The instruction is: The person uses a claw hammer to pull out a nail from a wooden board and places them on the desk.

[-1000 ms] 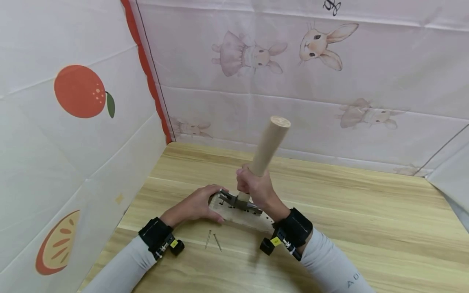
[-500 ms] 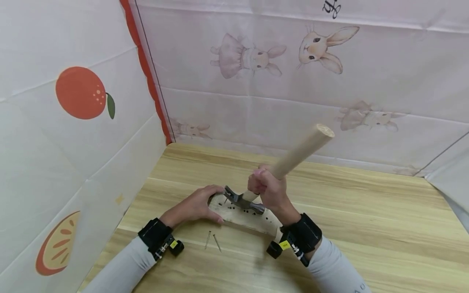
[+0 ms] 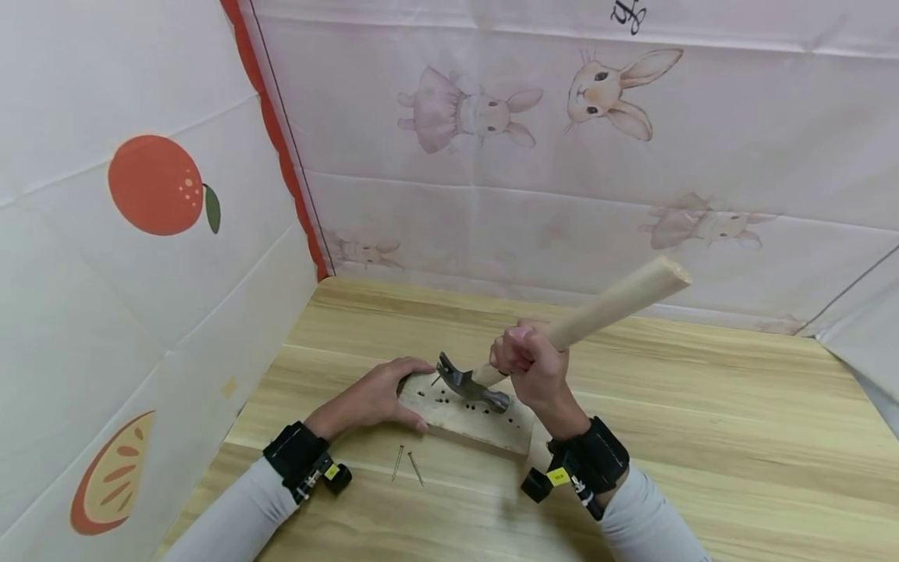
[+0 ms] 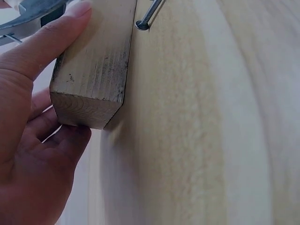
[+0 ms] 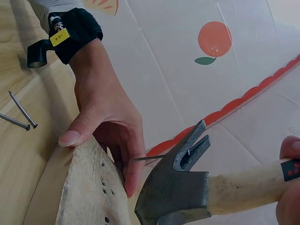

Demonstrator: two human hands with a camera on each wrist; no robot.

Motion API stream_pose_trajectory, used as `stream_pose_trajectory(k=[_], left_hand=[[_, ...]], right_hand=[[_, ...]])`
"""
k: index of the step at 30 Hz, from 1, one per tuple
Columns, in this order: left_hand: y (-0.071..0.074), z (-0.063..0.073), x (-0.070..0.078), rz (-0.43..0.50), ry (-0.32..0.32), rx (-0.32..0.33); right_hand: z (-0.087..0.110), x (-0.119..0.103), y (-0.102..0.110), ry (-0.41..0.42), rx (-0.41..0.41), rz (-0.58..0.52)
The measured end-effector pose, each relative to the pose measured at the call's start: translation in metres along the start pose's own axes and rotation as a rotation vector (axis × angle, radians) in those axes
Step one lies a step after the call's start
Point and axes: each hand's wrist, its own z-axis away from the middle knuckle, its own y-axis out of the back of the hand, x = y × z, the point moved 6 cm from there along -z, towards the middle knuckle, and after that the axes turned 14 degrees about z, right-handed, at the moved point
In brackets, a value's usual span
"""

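A pale wooden block (image 3: 477,433) with several dark nail holes lies on the table. My left hand (image 3: 372,394) grips its left end, thumb on the near side and fingers on the far side. With my right hand (image 3: 537,367) I hold a claw hammer (image 5: 176,187) by its wooden handle, low near the head. The handle tilts up to the right, the head over the block's top. A nail (image 5: 151,158) sits in the claw's slot, its shank sticking out toward the left hand. Whether its tip touches the block I cannot tell.
Two loose nails (image 3: 415,467) lie on the wood-grain table (image 3: 702,421) in front of the block. Printed cloth walls (image 3: 477,234) stand at the back and left of the table. Each wrist wears a black strap with a small camera.
The hammer's handle has swung down to the right together with my right hand. Its claw has risen off the block, and a nail now shows in it. My left hand stays put.
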Motion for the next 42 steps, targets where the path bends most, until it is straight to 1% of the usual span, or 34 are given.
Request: stream_pose_trajectory(k=[9, 12, 16, 18, 23, 26, 27, 30, 33, 39, 42], left_hand=[[0.000, 0.002, 0.002, 0.010, -0.015, -0.017], [0.001, 0.005, 0.003, -0.022, -0.009, -0.015], [0.003, 0.007, 0.006, -0.064, -0.010, -0.017], [0.004, 0.008, 0.008, -0.069, -0.013, -0.017], [0.007, 0.009, 0.012, -0.070, -0.034, -0.009], [0.009, 0.008, 0.016, -0.055, -0.045, 0.016], [0.009, 0.009, 0.018, -0.053, -0.058, 0.026], [0.011, 0.013, 0.026, -0.032, -0.084, 0.060], [0.010, 0.018, 0.036, 0.009, -0.123, 0.069], [0.001, 0.027, 0.056, 0.167, -0.169, 0.043], [-0.006, 0.030, 0.067, 0.214, -0.211, 0.030]], right_hand=[[0.002, -0.003, -0.003, -0.002, 0.015, 0.024], [0.003, -0.001, -0.005, -0.013, 0.026, 0.032], [0.004, 0.002, -0.007, -0.056, 0.038, 0.035], [0.004, 0.001, -0.008, -0.069, 0.039, 0.032], [0.004, -0.008, -0.009, -0.087, 0.036, 0.024], [0.002, -0.017, -0.012, -0.082, 0.026, 0.024], [0.002, -0.021, -0.012, -0.078, 0.022, 0.020], [0.002, -0.031, -0.016, -0.055, 0.007, 0.004], [0.006, -0.037, -0.018, -0.045, -0.001, -0.009], [0.012, -0.049, -0.024, -0.044, -0.017, -0.007], [0.015, -0.053, -0.028, -0.040, -0.019, 0.001]])
